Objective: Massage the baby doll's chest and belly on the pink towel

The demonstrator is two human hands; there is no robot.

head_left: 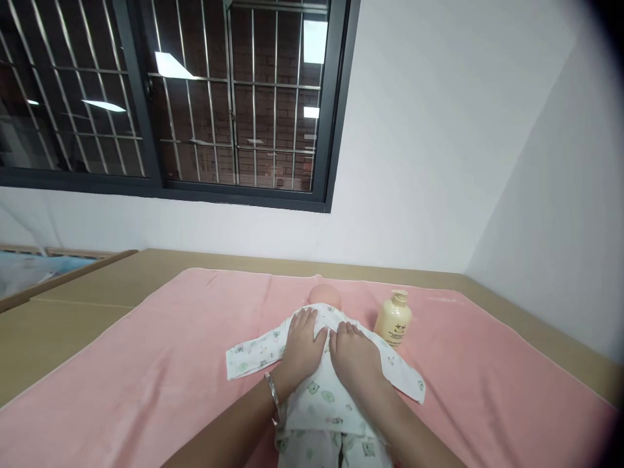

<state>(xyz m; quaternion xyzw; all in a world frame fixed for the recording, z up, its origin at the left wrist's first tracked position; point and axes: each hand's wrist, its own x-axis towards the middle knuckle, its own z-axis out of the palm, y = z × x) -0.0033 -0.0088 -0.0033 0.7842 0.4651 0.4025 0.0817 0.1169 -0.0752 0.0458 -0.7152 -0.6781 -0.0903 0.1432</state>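
Note:
A baby doll in a white shirt (336, 409) with small green animal prints lies on a pink blanket. Its bald head (325, 296) points away from me, and its sleeves spread out to both sides. I cannot tell whether it lies face up or face down. My left hand (303, 343) rests flat on the upper shirt with fingers stretched out and a silver bracelet at the wrist. Beside it, thumbs almost touching, my right hand (355, 356) also lies on the upper shirt, its fingers slightly bent. Printed trousers (312, 448) show at the bottom edge.
A cream pump bottle (394, 318) stands on the pink blanket (185, 364), close to the doll's right-side sleeve in view. The blanket covers a tan surface (88, 286) against a white wall. A barred window (234, 97) is above; blue bedding (43, 270) lies at far left.

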